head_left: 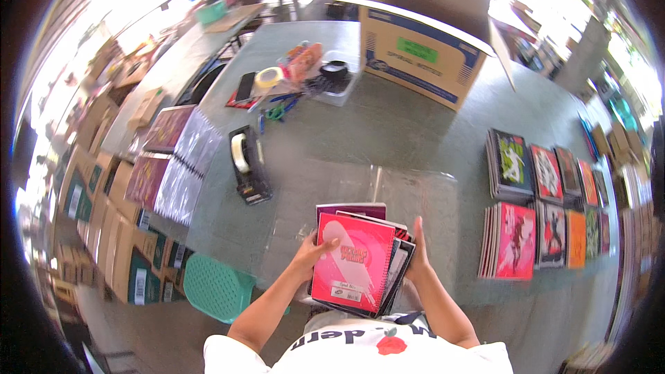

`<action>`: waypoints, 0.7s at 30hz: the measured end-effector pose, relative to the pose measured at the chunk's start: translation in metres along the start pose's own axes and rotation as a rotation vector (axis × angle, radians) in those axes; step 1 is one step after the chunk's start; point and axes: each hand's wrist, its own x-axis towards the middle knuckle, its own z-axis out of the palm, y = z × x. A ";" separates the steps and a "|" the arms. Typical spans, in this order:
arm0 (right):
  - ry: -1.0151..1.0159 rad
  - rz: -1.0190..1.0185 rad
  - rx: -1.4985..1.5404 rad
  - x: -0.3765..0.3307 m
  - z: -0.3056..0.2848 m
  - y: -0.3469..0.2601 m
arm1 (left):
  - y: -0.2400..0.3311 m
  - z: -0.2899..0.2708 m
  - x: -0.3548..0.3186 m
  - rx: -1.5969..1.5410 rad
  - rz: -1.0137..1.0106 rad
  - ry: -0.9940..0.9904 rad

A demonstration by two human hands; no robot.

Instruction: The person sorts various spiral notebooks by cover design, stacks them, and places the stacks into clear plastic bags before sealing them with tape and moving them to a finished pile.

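Observation:
Between my two hands is an uneven stack of spiral notebooks, at the table's near edge just in front of my shirt. A pink notebook with a wire spiral down its right side lies on top. Below it a purple notebook sticks out at the far side, and dark-covered ones fan out to the right. My left hand grips the left edge, thumb over the pink cover. Against the right edges presses my right hand, its thumb pointing up; its other fingers are mostly hidden. Beyond the stack lies a clear plastic sheet.
Several notebook piles stand at the right. A black tape dispenser sits left of centre, near plastic-wrapped notebooks. Farther back are scissors, tape rolls and an open carton. A green stool stands at the lower left.

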 end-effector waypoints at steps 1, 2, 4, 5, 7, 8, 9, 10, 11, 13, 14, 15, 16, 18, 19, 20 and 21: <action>0.025 -0.081 0.008 -0.017 0.009 0.007 | 0.005 -0.005 -0.002 -0.029 -0.108 -0.062; 0.048 -0.114 0.031 -0.019 -0.004 0.032 | -0.004 -0.023 0.005 0.086 -0.128 -0.193; 0.177 -0.386 -0.109 -0.019 -0.040 0.077 | 0.013 -0.005 0.021 0.215 -0.195 -0.219; 0.207 -0.405 -0.097 -0.022 -0.032 0.078 | 0.016 -0.001 0.026 0.330 -0.261 -0.169; 0.481 -0.381 -0.579 -0.022 -0.003 0.067 | 0.016 0.006 0.042 0.439 -0.256 -0.094; 0.490 -0.398 -0.541 -0.014 -0.011 0.062 | 0.019 0.014 0.046 0.408 -0.168 -0.163; 0.559 -0.417 -0.589 -0.016 -0.009 0.054 | 0.019 0.019 0.048 0.371 -0.075 -0.227; 0.493 -0.414 -0.512 -0.018 -0.017 0.048 | 0.016 0.028 0.053 0.373 -0.071 -0.248; 0.420 -0.408 -0.439 -0.019 -0.026 0.042 | 0.011 0.035 0.059 0.296 -0.079 -0.285; 0.417 -0.385 -0.444 -0.023 -0.034 0.034 | 0.017 0.051 0.053 0.207 -0.086 -0.327; 0.376 -0.465 -0.422 -0.025 -0.035 0.034 | 0.020 0.054 0.045 0.253 -0.042 -0.275; 0.333 -0.556 -0.405 -0.026 -0.037 0.027 | 0.031 0.066 0.038 0.294 0.011 -0.232; 0.341 -0.631 -0.450 -0.029 -0.031 0.025 | 0.041 0.071 0.034 0.291 0.018 -0.229; 0.200 -0.732 -0.487 -0.041 -0.011 0.004 | 0.059 0.071 0.027 0.285 0.364 -0.376; 0.070 -0.841 -0.513 -0.046 0.000 -0.006 | 0.066 0.069 0.022 0.300 0.356 -0.367; 0.066 -0.849 -0.579 -0.045 0.002 -0.013 | 0.075 0.069 0.021 0.203 0.372 -0.448; 0.063 -0.851 -0.571 -0.043 0.006 -0.015 | 0.081 0.066 0.021 0.099 0.384 -0.532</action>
